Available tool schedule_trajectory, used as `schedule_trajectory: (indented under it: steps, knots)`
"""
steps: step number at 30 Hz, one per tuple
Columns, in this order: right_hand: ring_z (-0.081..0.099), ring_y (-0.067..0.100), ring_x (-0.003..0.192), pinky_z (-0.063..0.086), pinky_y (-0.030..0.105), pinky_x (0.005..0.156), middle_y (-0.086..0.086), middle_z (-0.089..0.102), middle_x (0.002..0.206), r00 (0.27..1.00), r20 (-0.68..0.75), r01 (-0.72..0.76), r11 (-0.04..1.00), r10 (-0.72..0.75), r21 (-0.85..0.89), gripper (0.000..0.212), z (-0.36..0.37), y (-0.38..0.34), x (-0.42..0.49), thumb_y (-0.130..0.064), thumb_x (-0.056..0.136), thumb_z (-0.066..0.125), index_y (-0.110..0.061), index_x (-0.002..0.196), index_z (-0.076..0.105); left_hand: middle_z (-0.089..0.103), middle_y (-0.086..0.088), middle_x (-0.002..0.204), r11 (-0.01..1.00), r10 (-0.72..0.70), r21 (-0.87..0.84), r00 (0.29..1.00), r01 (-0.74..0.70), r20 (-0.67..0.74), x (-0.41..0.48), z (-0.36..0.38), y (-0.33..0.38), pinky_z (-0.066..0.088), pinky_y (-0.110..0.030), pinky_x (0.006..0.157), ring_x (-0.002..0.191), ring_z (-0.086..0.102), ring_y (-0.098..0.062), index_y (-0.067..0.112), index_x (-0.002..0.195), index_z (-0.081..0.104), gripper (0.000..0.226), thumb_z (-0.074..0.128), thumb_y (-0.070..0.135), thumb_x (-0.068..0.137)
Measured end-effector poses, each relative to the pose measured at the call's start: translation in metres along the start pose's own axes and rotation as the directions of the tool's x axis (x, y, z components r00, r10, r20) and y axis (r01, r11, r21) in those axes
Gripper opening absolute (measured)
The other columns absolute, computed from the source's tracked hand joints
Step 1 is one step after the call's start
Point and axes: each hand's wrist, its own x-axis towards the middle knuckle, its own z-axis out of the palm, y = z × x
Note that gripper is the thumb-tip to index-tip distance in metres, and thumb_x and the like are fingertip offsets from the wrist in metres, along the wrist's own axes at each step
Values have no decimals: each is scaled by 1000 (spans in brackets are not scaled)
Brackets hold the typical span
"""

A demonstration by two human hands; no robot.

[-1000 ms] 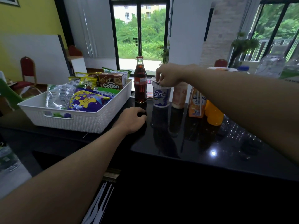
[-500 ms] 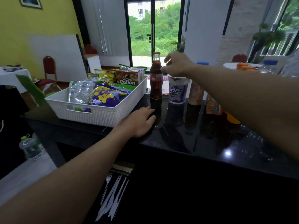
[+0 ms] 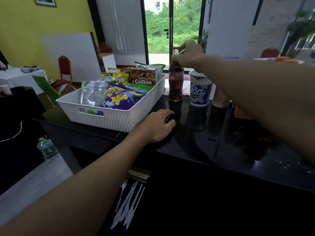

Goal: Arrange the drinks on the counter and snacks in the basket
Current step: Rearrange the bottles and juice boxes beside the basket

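Standing upright on the black counter (image 3: 221, 150), near its far edge, the cola bottle (image 3: 176, 86) has its long axis vertical and its red cap on top; it is just beside the far right corner of the white basket (image 3: 119, 120) and close to, but apart from, a lidded cup (image 3: 200, 94) on its right.

Right hand (image 3: 188, 56) reaches in from the right; fingers curled round the bottle's neck just under the cap, gripping it from above. Base appears to rest on the counter, though I cannot tell for certain.

Left hand (image 3: 155, 126) lies palm down on the counter beside the basket's near corner; fingers relaxed, holding nothing, well short of the bottle.

Basket holds snack packets (image 3: 119, 101) and a Collon box (image 3: 144, 76).

Judgement: bottle lies ahead of both hands; the right already has it, so any shift is a lift or slide by the neck. Top-heavy grip; the cup is the thing to avoid knocking.
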Motion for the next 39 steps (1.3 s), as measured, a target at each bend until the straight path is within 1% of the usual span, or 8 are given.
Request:
schedule_trajectory:
  steps: [6, 11, 16, 21, 23, 27, 32, 39]
  knots:
    - [55, 25, 111, 49, 30, 81, 9, 54, 120, 995, 102, 8, 997, -16, 82, 46, -1, -2, 1, -19, 93, 62, -9, 136, 50, 46, 2, 152, 1000, 1, -1, 1000, -1, -13, -1, -1, 2, 39, -39, 110, 133, 48, -20, 30, 145, 46, 54, 44, 49, 95]
    - [54, 21, 101, 43, 23, 63, 6, 52, 117, 992, 116, 40, 998, -45, 47, 59, 5, 0, -3, -28, 89, 73, -13, 138, 44, 46, 3, 152, 1000, -5, -6, 1000, 5, -4, -1, -1, 1, 39, -38, 108, 133, 47, -19, 31, 146, 45, 54, 44, 50, 95]
    - [57, 25, 108, 53, 31, 81, 10, 56, 125, 993, 103, 44, 998, -49, 51, 62, 4, 2, -2, -21, 89, 73, -13, 144, 43, 47, 3, 151, 1000, -8, -1, 1000, 8, -4, -1, -1, 1, 40, -41, 109, 132, 48, -19, 31, 145, 46, 58, 42, 53, 91]
    - [56, 26, 107, 52, 28, 72, 11, 54, 124, 991, 124, 49, 999, -50, 16, 62, 1, -2, -2, -17, 90, 70, -11, 145, 42, 47, 4, 151, 1000, -13, -8, 1000, 13, -3, -1, -1, 0, 41, -40, 108, 132, 48, -18, 32, 145, 45, 58, 43, 53, 91]
    - [56, 27, 109, 54, 33, 80, 11, 54, 123, 990, 128, 56, 998, -56, 2, 61, -1, -1, -2, -19, 89, 71, -10, 143, 43, 46, 4, 152, 1000, -14, -10, 1000, 14, 2, -1, -2, 0, 41, -40, 108, 132, 48, -18, 32, 146, 45, 58, 42, 53, 92]
    - [53, 22, 101, 44, 23, 62, 4, 50, 116, 992, 101, 71, 997, -73, 20, 61, -1, 6, -4, -36, 85, 78, -12, 134, 50, 48, 4, 150, 1000, -17, -16, 1000, 17, -2, -1, -2, 1, 42, -42, 107, 130, 49, -18, 32, 145, 45, 57, 43, 53, 92]
    - [60, 25, 105, 56, 37, 88, 8, 59, 116, 988, 148, 26, 996, -39, 84, 54, 2, 7, -3, -33, 87, 72, -10, 132, 53, 49, 4, 149, 1000, -21, -22, 1000, 21, -3, -2, -2, 1, 43, -43, 106, 128, 51, -19, 33, 145, 46, 57, 44, 54, 91]
    - [60, 23, 97, 56, 34, 81, 6, 62, 108, 996, 67, 56, 998, -57, 24, 46, 2, 10, -6, -36, 83, 79, -9, 117, 60, 51, 3, 147, 1000, -22, -23, 1000, 21, -8, -1, -2, 1, 45, -43, 105, 126, 53, -18, 33, 144, 47, 55, 45, 53, 92]
